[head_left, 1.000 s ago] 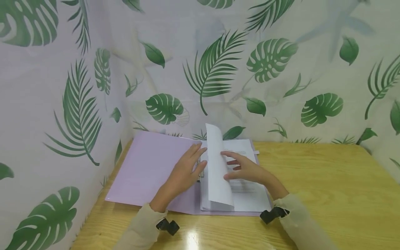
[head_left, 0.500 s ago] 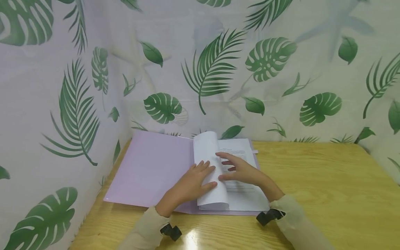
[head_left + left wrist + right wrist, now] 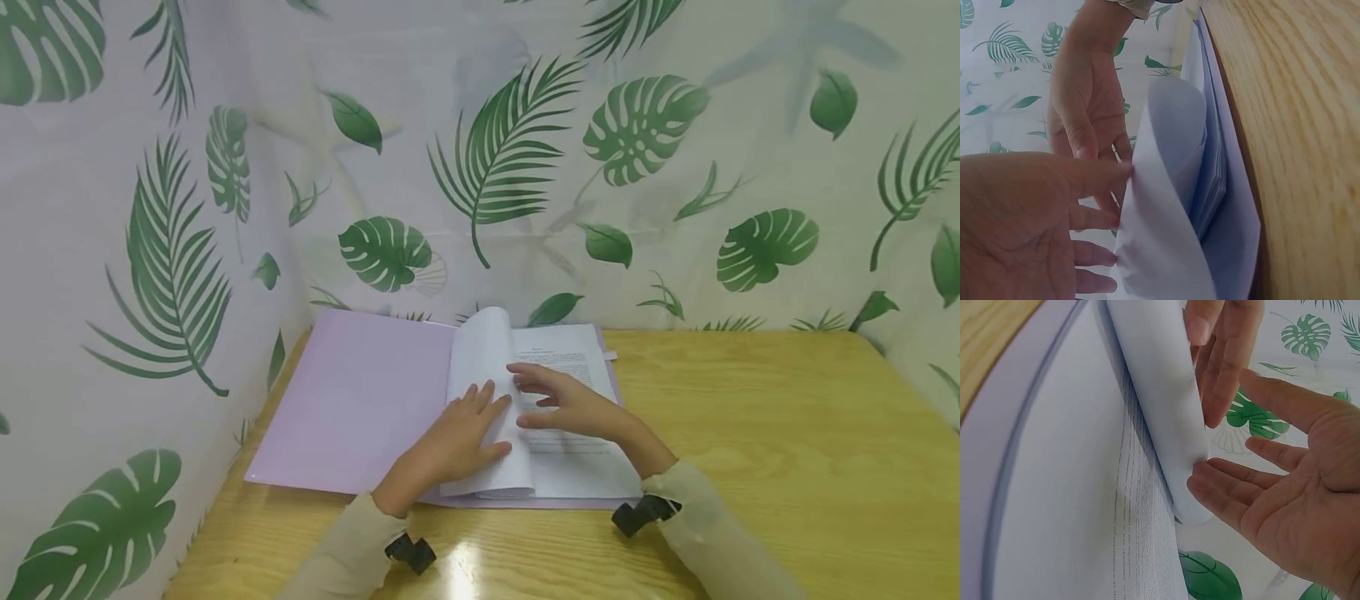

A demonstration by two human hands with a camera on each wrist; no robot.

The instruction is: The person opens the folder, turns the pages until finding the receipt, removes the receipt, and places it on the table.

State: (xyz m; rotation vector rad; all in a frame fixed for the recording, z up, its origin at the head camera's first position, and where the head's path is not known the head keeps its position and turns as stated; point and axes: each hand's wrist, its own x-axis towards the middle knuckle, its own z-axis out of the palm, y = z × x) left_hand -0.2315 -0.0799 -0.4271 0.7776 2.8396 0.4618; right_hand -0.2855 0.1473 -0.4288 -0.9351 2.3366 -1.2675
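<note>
A pale purple folder lies open on the wooden table, a stack of printed sheets on its right side. One white page is curled over toward the left, its bend standing up from the stack. My left hand presses on this curled page with fingers spread; in the left wrist view its fingertips touch the paper. From the right, my right hand reaches over the printed text, fingers loosely bent, with fingertips right at the curl in the right wrist view. The folder's rings are hidden under the page.
The wooden table extends right of the folder. A white cloth wall with green leaves rises behind the table and along its left side. A small white tab sticks out at the folder's right edge.
The page that stood upright has curled over to the left. My left hand has moved from beside it onto its surface. My right hand has shifted slightly left, following the page.
</note>
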